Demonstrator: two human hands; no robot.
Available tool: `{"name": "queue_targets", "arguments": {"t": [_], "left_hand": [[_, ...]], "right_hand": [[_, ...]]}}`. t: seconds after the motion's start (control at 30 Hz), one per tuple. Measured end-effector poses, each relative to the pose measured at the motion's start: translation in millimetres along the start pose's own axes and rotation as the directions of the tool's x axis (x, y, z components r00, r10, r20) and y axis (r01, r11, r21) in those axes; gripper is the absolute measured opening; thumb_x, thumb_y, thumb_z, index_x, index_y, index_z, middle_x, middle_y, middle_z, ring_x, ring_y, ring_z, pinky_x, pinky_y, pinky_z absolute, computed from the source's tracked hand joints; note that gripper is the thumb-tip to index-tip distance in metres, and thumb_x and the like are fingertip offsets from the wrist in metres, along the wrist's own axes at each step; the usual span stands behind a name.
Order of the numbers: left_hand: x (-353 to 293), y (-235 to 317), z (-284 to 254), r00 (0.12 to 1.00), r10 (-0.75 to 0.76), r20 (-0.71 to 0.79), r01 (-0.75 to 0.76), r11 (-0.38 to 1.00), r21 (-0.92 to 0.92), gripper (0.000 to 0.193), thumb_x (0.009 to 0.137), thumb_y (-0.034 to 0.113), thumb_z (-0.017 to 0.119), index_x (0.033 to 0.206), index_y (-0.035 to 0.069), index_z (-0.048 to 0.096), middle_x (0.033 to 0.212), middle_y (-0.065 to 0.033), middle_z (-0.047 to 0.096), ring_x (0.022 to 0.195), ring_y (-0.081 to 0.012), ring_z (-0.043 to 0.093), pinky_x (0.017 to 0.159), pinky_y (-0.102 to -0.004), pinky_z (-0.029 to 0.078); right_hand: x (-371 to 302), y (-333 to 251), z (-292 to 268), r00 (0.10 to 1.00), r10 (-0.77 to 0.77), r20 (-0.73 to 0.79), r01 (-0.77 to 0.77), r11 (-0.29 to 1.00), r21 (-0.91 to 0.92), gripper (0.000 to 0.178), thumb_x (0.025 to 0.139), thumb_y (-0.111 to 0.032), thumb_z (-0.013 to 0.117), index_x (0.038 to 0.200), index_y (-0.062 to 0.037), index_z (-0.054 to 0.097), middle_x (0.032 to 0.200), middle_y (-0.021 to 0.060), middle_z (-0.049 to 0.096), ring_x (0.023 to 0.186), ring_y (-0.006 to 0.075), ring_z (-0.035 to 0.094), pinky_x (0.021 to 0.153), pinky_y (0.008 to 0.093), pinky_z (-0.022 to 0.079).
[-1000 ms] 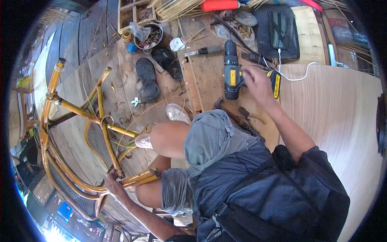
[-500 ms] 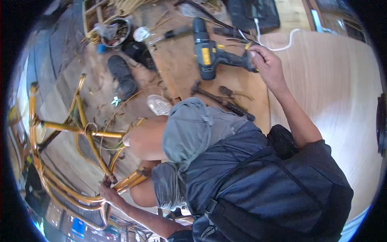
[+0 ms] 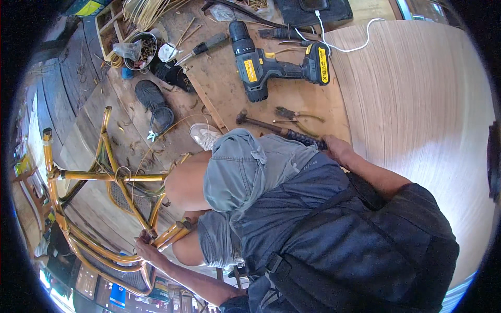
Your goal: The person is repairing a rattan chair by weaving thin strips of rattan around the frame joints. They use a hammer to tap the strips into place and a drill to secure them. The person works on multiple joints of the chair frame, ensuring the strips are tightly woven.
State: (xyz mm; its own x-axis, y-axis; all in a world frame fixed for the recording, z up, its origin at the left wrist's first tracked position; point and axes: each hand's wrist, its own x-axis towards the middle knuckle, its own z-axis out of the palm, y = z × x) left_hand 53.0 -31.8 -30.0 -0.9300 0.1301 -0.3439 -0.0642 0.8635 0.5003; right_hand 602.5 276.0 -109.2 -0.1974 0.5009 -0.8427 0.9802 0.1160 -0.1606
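Observation:
My left hand (image 3: 146, 246) is closed around the end of a bamboo or rattan pole of a chair frame (image 3: 108, 176), which lies tipped at my left beside my knee. The frame has woven mesh panels. My right hand (image 3: 338, 149) is at the grip end of a hammer (image 3: 271, 127), its fingers closed on the black wrapped handle and partly hidden. Just beyond the hammer lie pliers (image 3: 300, 113) with yellowish handles. A black and yellow cordless drill (image 3: 271, 68) rests on its side on the board, apart from both hands.
A wooden board (image 3: 214, 68) holds the tools, with a screwdriver-like tool (image 3: 203, 48) farther off. A pale curved panel (image 3: 407, 94) spans the right. A white cable (image 3: 360, 48) crosses the back. A dark sandal (image 3: 154, 101) and a bucket of scraps (image 3: 142, 51) stand at the far left.
My right hand has left the drill's battery end and moved nearer to me, onto the hammer handle. The drill lies let go on the board. My left hand keeps its hold.

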Motion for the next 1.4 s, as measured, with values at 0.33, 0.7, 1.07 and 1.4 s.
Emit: {"name": "queue_targets", "arguments": {"t": [0.33,0.7,1.07,1.4], "left_hand": [[-7,13,2,0.996,0.078,-0.051,-0.075,0.995,0.063,0.040,0.089,0.022,0.034,0.093,-0.005,0.063,0.085,-0.0169,0.064,0.079,-0.0243,0.062,0.075,-0.0342,0.048],[-27,38,16,0.971,0.069,-0.229,-0.033,0.987,0.157,0.033,0.092,0.021,0.038,0.082,0.001,0.062,0.078,-0.0126,0.059,0.079,-0.0278,0.053,0.073,-0.0382,0.043],[-18,20,0,0.865,0.502,-0.014,-0.422,0.742,0.521,0.013,0.082,0.007,0.047,0.085,0.004,0.060,0.079,-0.0121,0.059,0.077,-0.0293,0.056,0.070,-0.0383,0.044],[-20,27,8,0.980,0.175,-0.092,-0.148,0.959,0.243,0.046,0.091,0.031,0.031,0.092,-0.003,0.063,0.090,-0.0184,0.064,0.081,-0.0295,0.060,0.076,-0.0388,0.044]], "right_hand": [[7,-26,-22,0.879,-0.104,-0.466,-0.002,0.976,-0.220,0.025,0.080,-0.006,0.048,0.104,-0.0018,0.055,0.094,0.0191,0.060,0.094,0.0386,0.055,0.084,0.0405,0.043],[53,-275,-87,0.908,-0.323,-0.267,0.407,0.832,0.376,0.016,0.086,-0.005,0.051,0.099,0.0011,0.058,0.084,0.0046,0.058,0.071,0.0087,0.055,0.065,0.0219,0.045],[29,-282,-68,0.776,-0.563,-0.285,0.624,0.749,0.220,0.015,0.084,-0.007,0.054,0.095,0.0015,0.059,0.082,0.0091,0.062,0.076,0.0167,0.059,0.070,0.0278,0.046],[8,-116,-74,0.794,-0.467,-0.388,0.532,0.843,0.075,0.018,0.084,-0.015,0.055,0.095,-0.0021,0.058,0.085,0.0138,0.062,0.077,0.0238,0.061,0.069,0.0324,0.047]]}}
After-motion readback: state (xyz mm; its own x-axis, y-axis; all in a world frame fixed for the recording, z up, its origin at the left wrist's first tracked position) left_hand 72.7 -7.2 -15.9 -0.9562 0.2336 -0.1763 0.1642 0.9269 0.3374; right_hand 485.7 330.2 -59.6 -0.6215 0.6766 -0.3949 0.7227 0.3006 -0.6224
